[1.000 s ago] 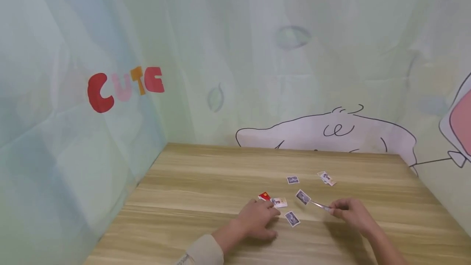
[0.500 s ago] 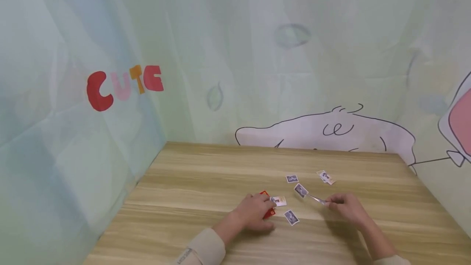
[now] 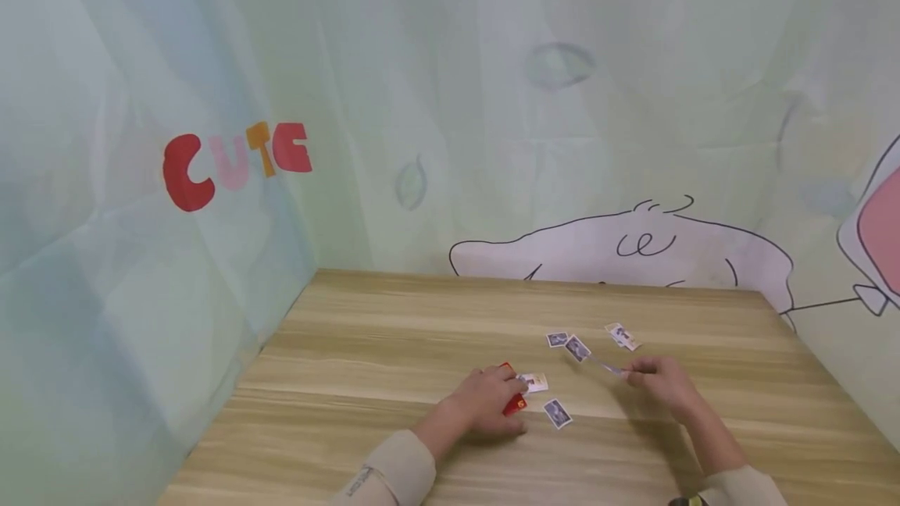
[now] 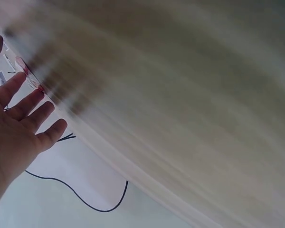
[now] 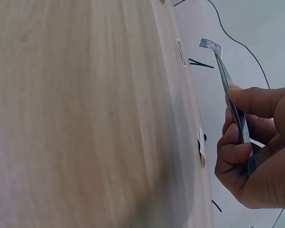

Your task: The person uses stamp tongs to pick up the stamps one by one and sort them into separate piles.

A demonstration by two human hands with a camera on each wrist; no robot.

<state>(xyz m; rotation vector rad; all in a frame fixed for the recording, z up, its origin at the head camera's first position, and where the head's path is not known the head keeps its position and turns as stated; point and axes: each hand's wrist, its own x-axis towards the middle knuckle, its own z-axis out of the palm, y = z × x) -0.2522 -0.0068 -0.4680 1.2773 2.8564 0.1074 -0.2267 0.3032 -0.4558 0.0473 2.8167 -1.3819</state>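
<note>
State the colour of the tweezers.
The tweezers are metallic grey, clearest in the right wrist view.

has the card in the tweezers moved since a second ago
Yes, in the head view the held card has moved farther back, toward the back edge of the table.

Pale, creased hangings [image 3: 394, 100], perhaps cloth, printed with colourful "CUTE" lettering [image 3: 242, 158], border a wood-grained table [image 3: 394, 326].
</note>
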